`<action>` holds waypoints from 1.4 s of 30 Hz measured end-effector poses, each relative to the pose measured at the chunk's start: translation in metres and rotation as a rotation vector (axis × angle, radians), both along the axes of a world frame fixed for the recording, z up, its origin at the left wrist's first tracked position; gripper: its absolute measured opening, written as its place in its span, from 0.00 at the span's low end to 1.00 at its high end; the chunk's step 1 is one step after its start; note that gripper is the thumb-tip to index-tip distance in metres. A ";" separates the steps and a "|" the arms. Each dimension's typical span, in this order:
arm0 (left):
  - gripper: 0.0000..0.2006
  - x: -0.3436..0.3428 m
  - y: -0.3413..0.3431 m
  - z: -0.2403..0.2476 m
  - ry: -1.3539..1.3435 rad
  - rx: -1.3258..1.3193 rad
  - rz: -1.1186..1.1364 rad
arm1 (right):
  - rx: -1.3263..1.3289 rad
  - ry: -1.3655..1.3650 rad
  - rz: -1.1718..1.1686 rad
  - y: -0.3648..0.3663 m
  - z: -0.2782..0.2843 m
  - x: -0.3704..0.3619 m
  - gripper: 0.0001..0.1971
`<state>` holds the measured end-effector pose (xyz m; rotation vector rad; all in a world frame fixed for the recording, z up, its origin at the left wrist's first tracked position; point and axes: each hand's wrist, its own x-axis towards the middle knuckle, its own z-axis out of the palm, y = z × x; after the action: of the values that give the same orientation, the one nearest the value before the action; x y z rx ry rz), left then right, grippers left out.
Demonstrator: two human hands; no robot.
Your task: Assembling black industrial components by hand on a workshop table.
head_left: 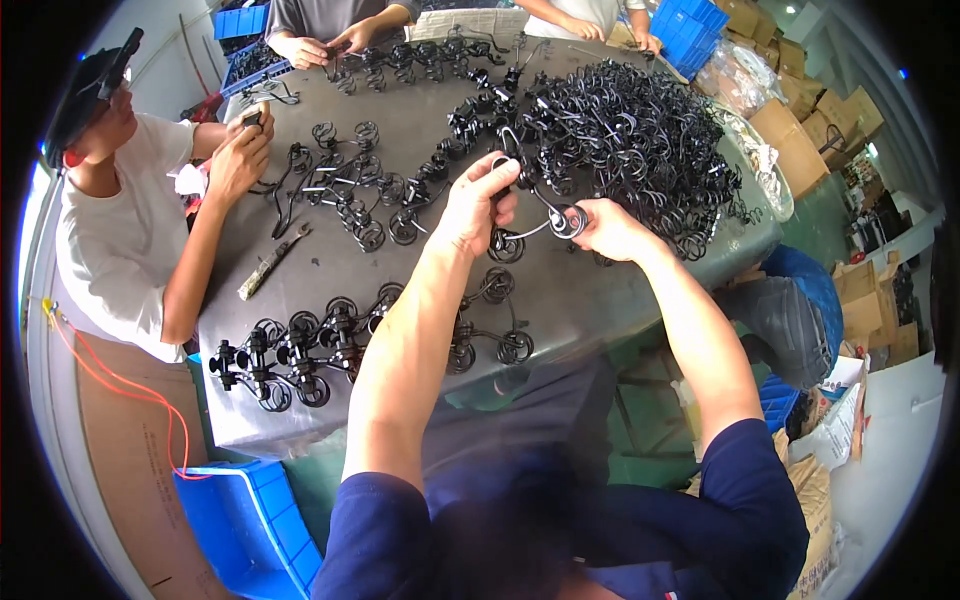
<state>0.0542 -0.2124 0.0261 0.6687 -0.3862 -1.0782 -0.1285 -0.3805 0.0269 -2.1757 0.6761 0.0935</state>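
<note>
Over the middle of the metal table (560, 300), I hold a black coiled wire part (568, 221) between both hands. My left hand (480, 203) is closed around its left side, thumb on top. On the other side my right hand (610, 230) pinches the ring-shaped coil end. A bent length of black wire runs between the two hands; my fingers hide some of it. Just beyond them lies a big heap of similar black coiled parts (630, 130). Nearer to me, more of these parts stand in a row (300, 345) along the table's front left.
A wrench (275, 262) lies left of centre. At the left a person (130, 230) handles a small dark piece; two more people work across the table. A blue crate (245, 525) stands below the near left corner, another blue crate (688, 35) at the far right, near cardboard boxes (790, 145).
</note>
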 end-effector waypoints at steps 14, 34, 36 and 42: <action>0.32 -0.006 0.001 0.002 -0.043 0.024 -0.017 | 0.314 -0.535 -0.049 0.011 -0.006 0.013 0.05; 0.32 -0.013 0.006 0.006 -0.147 0.135 -0.113 | 0.181 -0.646 -0.171 0.054 0.031 0.016 0.07; 0.35 -0.015 0.006 0.009 -0.222 0.136 -0.146 | 0.208 -0.620 -0.166 0.051 0.032 0.011 0.07; 0.46 -0.017 0.005 0.009 -0.191 0.083 -0.187 | 0.133 -0.453 -0.291 0.055 0.033 0.010 0.08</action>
<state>0.0374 -0.2071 0.0355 0.8248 -0.5804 -1.2158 -0.1186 -0.3251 0.0601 -1.8578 0.6885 -0.4798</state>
